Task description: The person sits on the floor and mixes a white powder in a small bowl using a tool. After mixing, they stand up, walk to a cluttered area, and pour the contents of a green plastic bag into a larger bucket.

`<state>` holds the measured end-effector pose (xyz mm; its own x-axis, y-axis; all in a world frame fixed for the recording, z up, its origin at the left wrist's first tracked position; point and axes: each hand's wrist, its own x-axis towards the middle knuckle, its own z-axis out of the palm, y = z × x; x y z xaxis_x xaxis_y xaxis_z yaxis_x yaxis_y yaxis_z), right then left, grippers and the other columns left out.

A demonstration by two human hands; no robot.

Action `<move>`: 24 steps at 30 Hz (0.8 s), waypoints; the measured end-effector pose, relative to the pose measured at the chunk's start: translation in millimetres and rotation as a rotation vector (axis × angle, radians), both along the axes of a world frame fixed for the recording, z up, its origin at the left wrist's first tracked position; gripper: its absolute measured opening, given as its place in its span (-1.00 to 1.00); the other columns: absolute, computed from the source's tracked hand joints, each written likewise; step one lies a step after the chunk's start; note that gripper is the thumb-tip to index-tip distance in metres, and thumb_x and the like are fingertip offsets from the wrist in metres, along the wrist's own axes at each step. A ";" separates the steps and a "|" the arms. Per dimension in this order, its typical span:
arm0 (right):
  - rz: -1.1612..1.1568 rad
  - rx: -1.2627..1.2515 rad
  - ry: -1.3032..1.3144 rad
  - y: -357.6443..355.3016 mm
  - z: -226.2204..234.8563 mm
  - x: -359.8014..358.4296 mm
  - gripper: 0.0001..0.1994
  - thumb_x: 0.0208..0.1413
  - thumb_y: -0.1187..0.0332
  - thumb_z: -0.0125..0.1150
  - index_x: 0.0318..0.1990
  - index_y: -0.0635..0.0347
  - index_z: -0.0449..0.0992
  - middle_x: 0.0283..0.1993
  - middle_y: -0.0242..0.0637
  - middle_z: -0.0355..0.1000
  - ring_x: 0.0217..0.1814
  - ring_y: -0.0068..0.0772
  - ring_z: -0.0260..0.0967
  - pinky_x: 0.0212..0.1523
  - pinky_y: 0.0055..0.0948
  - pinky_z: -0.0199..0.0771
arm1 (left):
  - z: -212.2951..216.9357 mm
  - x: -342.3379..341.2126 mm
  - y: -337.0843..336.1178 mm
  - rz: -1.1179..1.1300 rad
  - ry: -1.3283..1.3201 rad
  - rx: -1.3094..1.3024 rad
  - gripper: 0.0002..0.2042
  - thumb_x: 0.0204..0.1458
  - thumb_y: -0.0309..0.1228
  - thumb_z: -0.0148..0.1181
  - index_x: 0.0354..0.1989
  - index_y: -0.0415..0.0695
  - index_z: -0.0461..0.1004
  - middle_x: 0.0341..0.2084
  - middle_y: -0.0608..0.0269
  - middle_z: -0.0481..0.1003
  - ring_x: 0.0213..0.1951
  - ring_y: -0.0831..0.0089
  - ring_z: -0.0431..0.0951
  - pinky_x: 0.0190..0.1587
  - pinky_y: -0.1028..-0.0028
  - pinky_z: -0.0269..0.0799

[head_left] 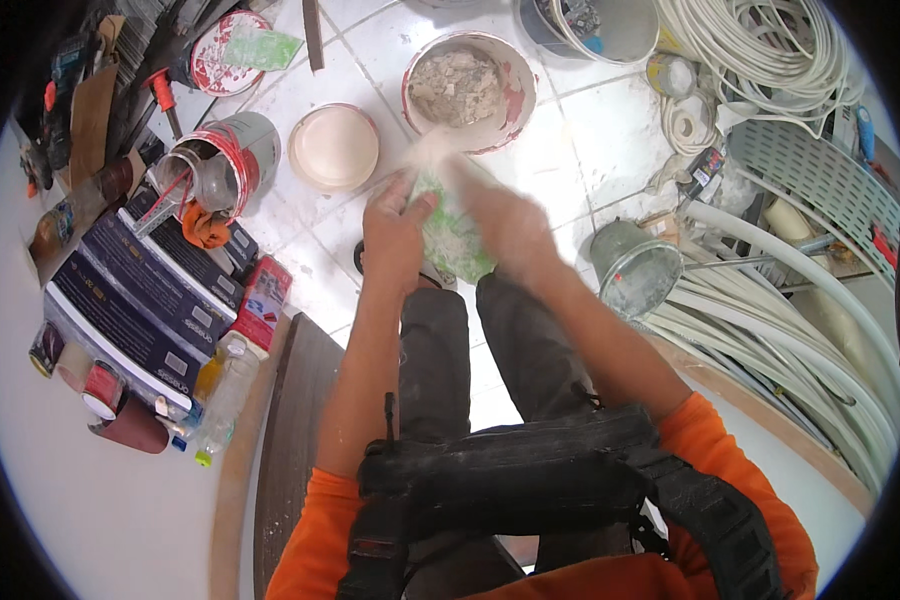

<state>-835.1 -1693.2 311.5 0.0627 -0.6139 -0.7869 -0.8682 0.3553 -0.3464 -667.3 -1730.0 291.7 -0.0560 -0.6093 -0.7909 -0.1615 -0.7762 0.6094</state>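
In front of my knees, my left hand (392, 232) is closed on the edge of a green plate (452, 228) smeared with whitish plaster. My right hand (510, 228) is over the plate's other side, blurred by motion, so its fingers and anything in them cannot be made out. A pale, smeared patch (435, 150) shows just beyond the hands; its kind is unclear. Past it stands a round bucket (522, 100) with grey-brown lumpy material inside. Left of that, a round tub (334, 148) is filled with smooth beige powder or paste.
To the left are a paint bucket (255, 140) holding tools and jars, dark boxes (135, 300), and a plastic bottle (228, 395). A grey bucket (635, 270) lies tilted on the right beside white conduits (770, 345). Coiled cable (760, 50) sits at the far right.
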 end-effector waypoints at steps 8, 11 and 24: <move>-0.451 -0.375 -0.260 15.3 35.3 -5.6 -0.57 0.33 0.45 0.05 0.33 -0.02 0.43 -0.03 0.01 0.53 -0.18 0.07 0.53 -0.15 -0.08 0.54 | -12.0 3.4 -9.6 0.415 0.156 -0.009 -0.52 0.18 -0.61 0.13 0.31 -0.28 0.27 0.00 0.10 0.53 -0.05 0.33 0.61 -0.04 0.37 0.58; -0.373 -0.422 -0.105 35.3 16.1 13.3 -0.56 0.31 0.44 0.08 0.33 -0.06 0.44 -0.21 -0.05 0.46 -0.16 0.01 0.51 -0.17 -0.09 0.52 | -25.7 -24.1 9.2 0.506 0.257 0.049 -0.54 0.17 -0.63 0.12 0.27 -0.24 0.28 0.00 0.14 0.51 -0.10 0.35 0.61 -0.13 0.40 0.60; -0.122 -0.508 0.003 -1.3 -35.0 5.2 -0.58 0.25 0.33 0.03 0.25 0.03 0.49 -0.27 -0.04 0.61 -0.20 -0.02 0.60 -0.14 -0.07 0.59 | -44.9 -18.0 -3.1 0.156 0.222 0.237 -0.67 0.20 -0.58 0.20 0.13 -0.36 0.42 -0.05 0.04 0.58 -0.14 0.27 0.67 -0.14 0.33 0.71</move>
<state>-829.9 -1694.5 276.5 -0.0353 -0.9209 -0.3883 -0.8323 0.2421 -0.4986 -685.3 -1733.0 246.8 -0.1634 -0.4250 -0.8903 0.0857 -0.9052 0.4163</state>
